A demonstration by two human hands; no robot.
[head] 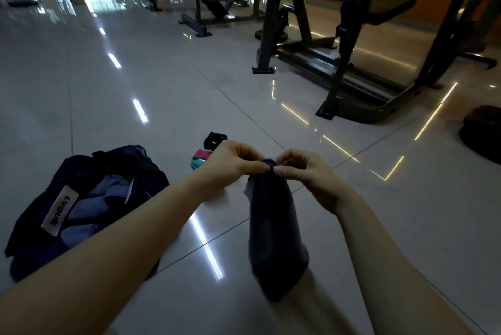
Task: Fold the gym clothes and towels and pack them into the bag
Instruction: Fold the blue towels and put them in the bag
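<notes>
dark cloth (273, 229) hangs pinched at its top by left hand (235, 163) and right hand (303, 172) — likely straightening it for folding — bag (81, 199) open nearby.

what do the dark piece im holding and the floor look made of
Dark cloth: soft matte fabric, perhaps a knit; it hangs limp with folds. Floor: likely glazed tile, glossy; it mirrors the lights and shows thin joint lines.
</notes>
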